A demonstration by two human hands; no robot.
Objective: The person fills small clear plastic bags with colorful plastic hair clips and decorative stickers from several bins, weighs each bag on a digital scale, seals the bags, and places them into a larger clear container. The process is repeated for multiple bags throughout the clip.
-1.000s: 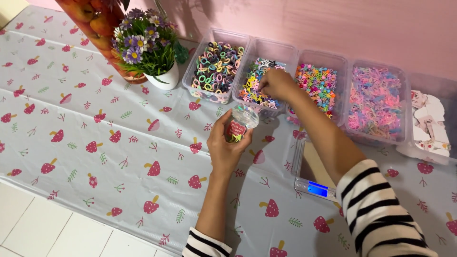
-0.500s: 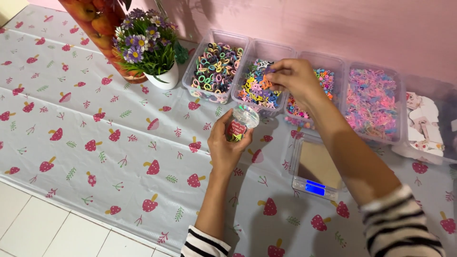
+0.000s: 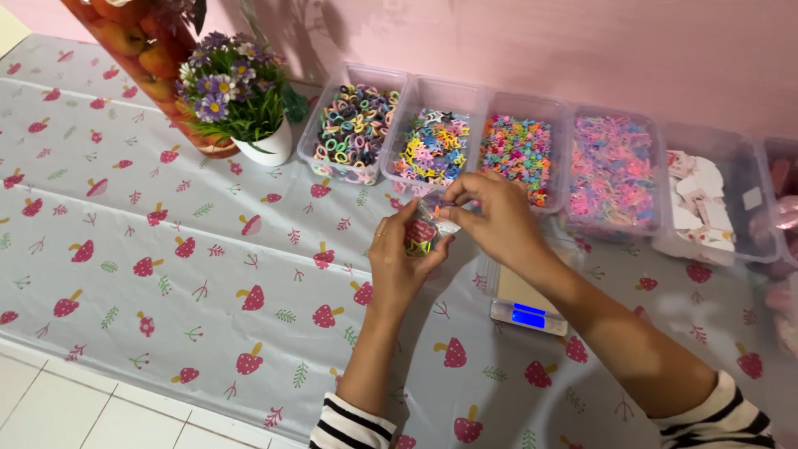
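Small clear bag (image 3: 422,233) sits gripped in the left hand (image 3: 403,258) above the desk (image 3: 166,274); the right hand (image 3: 490,218) pinches its mouth, filling step likely; next needs steady fingers, bead trays (image 3: 432,145) at 12 o'clock.

— What's behind the bench (image 3: 125,274)?
— A plain pink wall (image 3: 582,41), with soft shadows cast on it near the left.
— And the bench itself?
— Covered by a pale grey cloth (image 3: 100,208) printed with red mushrooms and small green leaves.
— The floor?
— White tiles (image 3: 75,411) with thin grout lines, seen at the lower left.
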